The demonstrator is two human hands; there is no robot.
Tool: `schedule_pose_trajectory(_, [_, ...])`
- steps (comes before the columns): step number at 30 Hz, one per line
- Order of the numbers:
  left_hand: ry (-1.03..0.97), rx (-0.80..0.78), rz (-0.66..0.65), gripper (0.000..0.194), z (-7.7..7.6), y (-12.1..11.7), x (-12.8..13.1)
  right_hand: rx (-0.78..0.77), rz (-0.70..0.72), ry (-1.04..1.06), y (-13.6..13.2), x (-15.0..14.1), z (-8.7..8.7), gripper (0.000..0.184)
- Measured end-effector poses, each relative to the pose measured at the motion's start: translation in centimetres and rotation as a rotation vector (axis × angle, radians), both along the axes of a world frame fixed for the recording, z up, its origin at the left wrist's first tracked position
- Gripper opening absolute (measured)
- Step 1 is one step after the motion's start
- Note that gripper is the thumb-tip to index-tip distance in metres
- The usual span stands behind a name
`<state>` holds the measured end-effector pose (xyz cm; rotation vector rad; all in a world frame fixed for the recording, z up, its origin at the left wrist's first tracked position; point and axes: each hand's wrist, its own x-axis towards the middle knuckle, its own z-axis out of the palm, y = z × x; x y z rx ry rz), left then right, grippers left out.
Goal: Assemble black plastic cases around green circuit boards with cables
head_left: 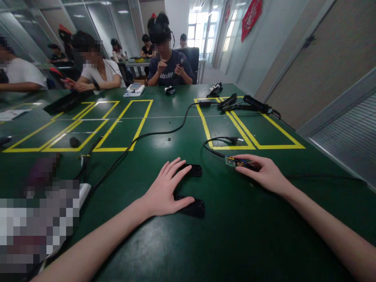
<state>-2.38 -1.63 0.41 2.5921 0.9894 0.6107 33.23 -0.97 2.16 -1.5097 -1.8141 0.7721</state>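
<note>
My left hand (167, 192) spreads out low over the green table, its fingers stretched apart. Its fingertips reach onto a flat black plastic piece (196, 170), and its thumb lies on a second black piece (195, 207) closer to me. The hand partly covers both pieces. On the right, my right hand (266, 172) is closed around a small circuit board (230, 161) with blue and yellow parts; fingers hide much of it. A short black cord (209, 148) loops from the board's left end to a two-pin plug (235, 140).
A long black cable (152, 133) crosses the table (282, 231). Yellow tape (141, 125) marks out rectangles. Black devices (249, 105) lie at the far right. A pixelated object (44, 223) occupies the left side. Several people sit beyond, one directly opposite (169, 72).
</note>
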Motion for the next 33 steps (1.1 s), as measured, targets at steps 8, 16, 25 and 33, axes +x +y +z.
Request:
schedule_pose_trajectory(8, [-0.026, 0.043, -0.016, 0.086, -0.3, 0.1, 0.0, 0.054, 0.258, 0.053, -1.6, -5.8, 0.4, 0.035])
schedule_pose_trajectory(16, [-0.464, 0.302, -0.139, 0.034, 0.7, -0.2, -0.6, 0.237, 0.689, 0.062, -4.0, -10.6, 2.3, 0.032])
schedule_pose_trajectory(25, [-0.168, 0.156, -0.054, 0.031, 0.8, 0.5, -0.7, 0.32, 0.51, -0.101, -1.5, -9.9, 0.2, 0.034])
schedule_pose_trajectory(33, [0.023, 0.032, -0.063, 0.025, 0.4, 1.1, -1.2, 0.462, 0.45, -0.286, -1.7, -6.3, -1.6, 0.033])
